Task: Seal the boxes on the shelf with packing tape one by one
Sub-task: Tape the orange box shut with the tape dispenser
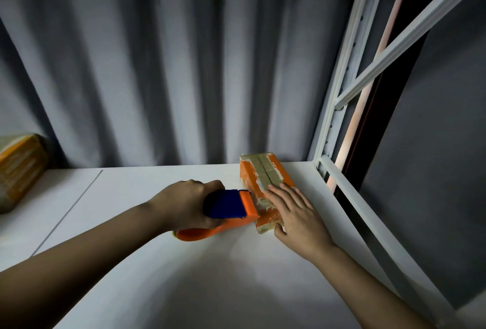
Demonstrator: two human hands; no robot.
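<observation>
The left hand (184, 203) grips the tape dispenser (228, 209) against the near end of the orange box (263, 184) on the white shelf (157, 263); the right hand (295, 211) lies flat on top. Taping seems in progress; next, probably pull the dispenser along the seam.

An orange box (265, 186) lies flat on the white shelf (157, 263), close to the shelf's right rear corner post, with yellowish tape strips along its top seam. An orange and blue tape dispenser (231, 210) touches the box's near left side. Another taped orange box (18, 168) sits well apart to its left.
</observation>
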